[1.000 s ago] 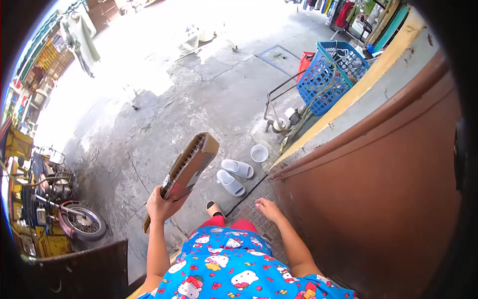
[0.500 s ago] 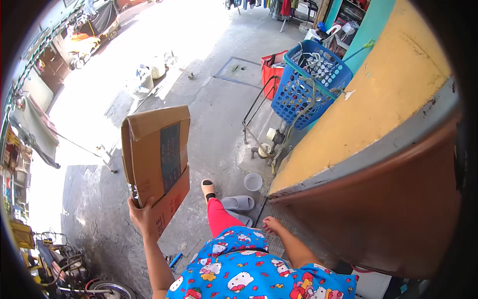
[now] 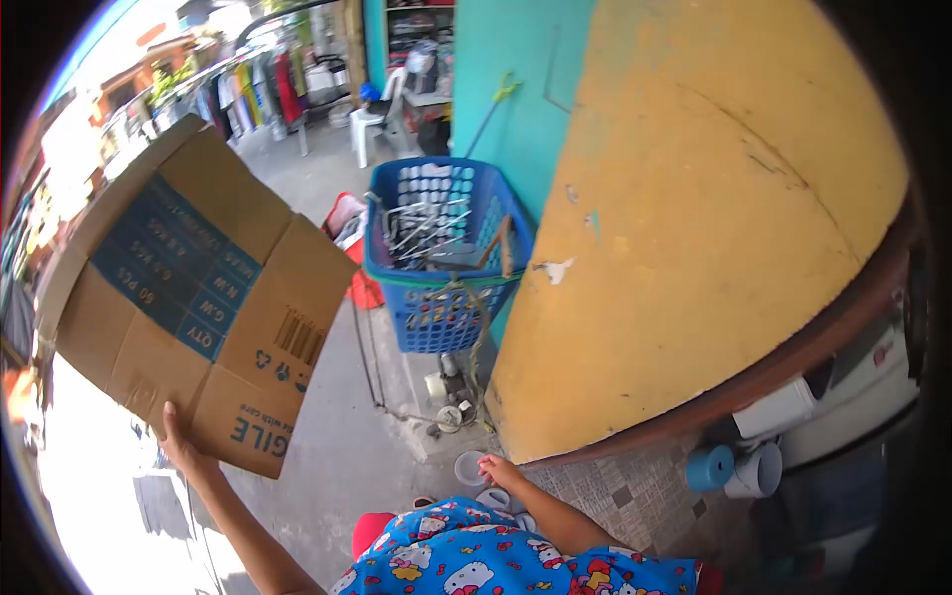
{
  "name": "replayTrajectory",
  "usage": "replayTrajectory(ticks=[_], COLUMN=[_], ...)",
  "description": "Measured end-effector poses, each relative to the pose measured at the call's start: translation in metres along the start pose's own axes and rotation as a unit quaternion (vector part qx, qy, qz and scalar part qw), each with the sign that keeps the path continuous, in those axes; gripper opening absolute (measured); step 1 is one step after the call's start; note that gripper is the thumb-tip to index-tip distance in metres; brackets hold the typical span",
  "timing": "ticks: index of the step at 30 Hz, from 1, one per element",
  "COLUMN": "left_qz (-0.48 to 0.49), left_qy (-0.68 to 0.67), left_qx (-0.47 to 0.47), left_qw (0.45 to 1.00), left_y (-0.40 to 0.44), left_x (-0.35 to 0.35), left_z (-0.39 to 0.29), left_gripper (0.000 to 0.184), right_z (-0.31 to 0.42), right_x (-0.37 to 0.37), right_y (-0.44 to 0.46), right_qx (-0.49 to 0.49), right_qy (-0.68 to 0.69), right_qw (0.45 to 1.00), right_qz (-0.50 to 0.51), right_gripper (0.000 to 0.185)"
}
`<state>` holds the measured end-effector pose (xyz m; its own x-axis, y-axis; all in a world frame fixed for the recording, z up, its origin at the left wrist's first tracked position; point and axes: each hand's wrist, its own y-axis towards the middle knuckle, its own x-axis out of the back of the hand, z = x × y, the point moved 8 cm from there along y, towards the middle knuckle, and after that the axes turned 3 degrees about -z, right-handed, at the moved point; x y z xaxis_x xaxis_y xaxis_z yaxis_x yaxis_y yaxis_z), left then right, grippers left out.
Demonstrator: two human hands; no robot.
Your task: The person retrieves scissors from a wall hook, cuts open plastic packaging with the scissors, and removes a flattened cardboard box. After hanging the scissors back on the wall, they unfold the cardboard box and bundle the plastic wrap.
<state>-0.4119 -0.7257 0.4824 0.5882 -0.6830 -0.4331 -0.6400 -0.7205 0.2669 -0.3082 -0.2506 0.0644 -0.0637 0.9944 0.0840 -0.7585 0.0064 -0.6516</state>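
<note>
A flattened brown cardboard box point(image 3: 263, 307) with a blue printed panel is held up at the left. My left hand point(image 3: 181, 444) grips its lower edge, with some fingers hidden behind the cardboard. My right hand point(image 3: 496, 470) hangs low near the centre, its fingers curled together, and I can make out nothing in it. Just left of that hand a white round tub point(image 3: 469, 468) stands on the ground. Grey slippers point(image 3: 494, 499) lie below, partly hidden by the blue patterned shirt.
Ahead stands a blue plastic basket point(image 3: 436, 315) full of hangers, beside a red bag point(image 3: 365, 290) and a pipe with a valve point(image 3: 449, 417). A yellow wall point(image 3: 694, 228) curves along the right. Farther off are a white chair point(image 3: 365, 134) and hanging clothes.
The view has swung right toward the basket and wall. The box has been raised and turned, its broad printed face now showing. My left hand still holds it.
</note>
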Motion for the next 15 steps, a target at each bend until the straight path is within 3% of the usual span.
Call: replayTrajectory(ticks=[1, 2, 3, 4, 5, 6, 8, 11, 12, 13, 14, 15], left_qz=[0.037, 0.002, 0.071, 0.142, 0.224, 0.303, 0.443, 0.559, 0.576, 0.588, 0.600, 0.607], left_qy=[-0.004, 0.061, 0.096, 0.046, -0.022, -0.090, -0.208, -0.321, -0.345, -0.365, -0.388, -0.403], left_qx=[0.010, 0.027, -0.054, -0.023, 0.015, 0.055, 0.135, 0.225, 0.247, 0.266, 0.287, 0.302], left_qw=[0.999, 0.998, 0.991, 0.989, 0.974, 0.947, 0.861, 0.731, 0.699, 0.672, 0.638, 0.615], left_y=[0.037, 0.054, 0.106, 0.097, 0.080, 0.052, -0.058, -0.187, -0.206, -0.216, -0.218, -0.223], left_x=[-0.015, -0.043, -0.062, -0.166, -0.262, -0.355, -0.514, -0.626, -0.644, -0.660, -0.679, -0.690], left_z=[0.018, 0.016, 0.036, 0.073, 0.113, 0.154, 0.176, 0.163, 0.161, 0.162, 0.162, 0.161], left_gripper=[0.054, 0.054, 0.053, 0.053, 0.053, 0.054, 0.055, 0.056, 0.056, 0.057, 0.057, 0.058], right_z=[-0.009, -0.035, -0.063, -0.082, -0.125, -0.165, -0.271, -0.341, -0.342, -0.291, -0.240, -0.165], right_x=[0.017, 0.030, 0.041, 0.054, 0.055, 0.055, 0.042, -0.011, -0.031, -0.052, -0.093, -0.095], right_y=[-0.010, -0.016, -0.024, -0.043, -0.043, -0.052, -0.055, -0.113, -0.122, -0.159, -0.174, -0.202], right_qx=[0.000, -0.005, -0.014, -0.014, -0.001, -0.089, -0.148, -0.248, -0.286, -0.296, -0.171, -0.208], right_qy=[0.048, 0.074, 0.106, 0.077, 0.080, 0.036, 0.015, 0.053, 0.038, 0.051, 0.238, 0.265], right_qw=[0.997, 0.989, 0.974, 0.952, 0.940, 0.922, 0.858, 0.754, 0.727, 0.712, 0.696, 0.683], right_qz=[-0.064, -0.128, -0.200, -0.295, -0.332, -0.374, -0.492, -0.606, -0.623, -0.635, -0.655, -0.648], right_gripper=[0.022, 0.022, 0.021, 0.020, 0.020, 0.018, 0.016, 0.017, 0.018, 0.018, 0.019, 0.021])
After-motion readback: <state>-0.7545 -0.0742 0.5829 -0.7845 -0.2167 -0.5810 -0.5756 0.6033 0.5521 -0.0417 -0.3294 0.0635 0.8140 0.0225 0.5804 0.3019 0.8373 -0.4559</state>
